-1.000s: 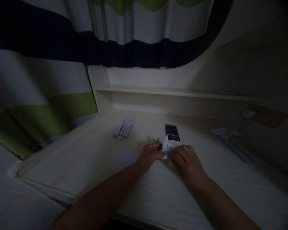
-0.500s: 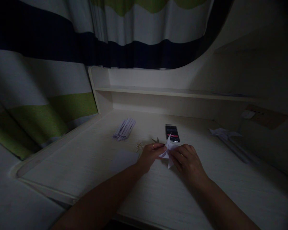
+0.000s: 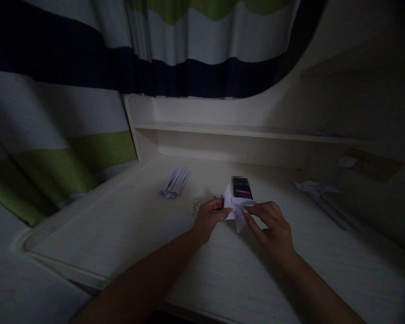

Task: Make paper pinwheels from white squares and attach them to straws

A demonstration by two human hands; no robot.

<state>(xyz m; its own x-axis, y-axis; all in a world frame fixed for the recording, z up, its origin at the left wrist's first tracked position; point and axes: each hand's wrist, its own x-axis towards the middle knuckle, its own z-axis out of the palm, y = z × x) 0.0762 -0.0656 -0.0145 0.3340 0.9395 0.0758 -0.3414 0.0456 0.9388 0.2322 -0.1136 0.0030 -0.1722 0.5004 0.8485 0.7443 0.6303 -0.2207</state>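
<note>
A white paper pinwheel (image 3: 235, 208) with curved blades is held just above the desk, in front of a phone. My left hand (image 3: 204, 222) grips its left side between thumb and fingers. From the right, my right hand (image 3: 273, 227) pinches a blade near the middle with thumb and index finger. Scissors (image 3: 218, 196) lie partly hidden behind my left hand. Close to that hand are a small heap of pale pieces (image 3: 196, 205), too small to make out, and a flat sheet of white paper (image 3: 173, 227).
A bundle of rolled paper sticks (image 3: 175, 182) lies at the back left. The phone (image 3: 242, 188), screen lit, rests behind the pinwheel. Another paper pinwheel (image 3: 317, 187) with sticks is at the right. A shelf (image 3: 222, 129) runs along the back, below a striped curtain (image 3: 209, 76).
The pinwheel has turned and its blades now show more openly. My right hand has shifted slightly right, its fingers now less bunched over the paper. My left hand keeps its hold.
</note>
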